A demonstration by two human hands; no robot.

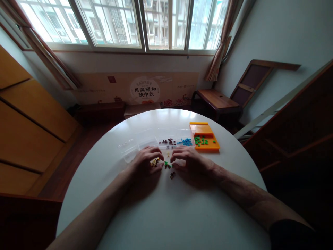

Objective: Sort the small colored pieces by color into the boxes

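Observation:
My left hand [148, 159] rests on the white round table [166, 215], its fingers curled and the thumb apart from the fingertips. Beside and partly beneath it lies a pile of small yellow and brown toy bricks [155, 161]. Facing it, my right hand [189, 159] is bent the same way, with a gap between thumb and index finger. A few small green bricks [167, 164] sit between the two sets of fingertips, very near the right thumb; contact is hard to make out. Nearer me is a small dark brown cluster of bricks [172, 175].
Behind my hands, a clear plastic compartment box [148, 141] holds brown bricks [169, 141] and blue bricks [186, 142]. An orange tray [208, 147] with green bricks [201, 140] stands at its right. Beyond the table are a wooden chair [218, 99] and a window.

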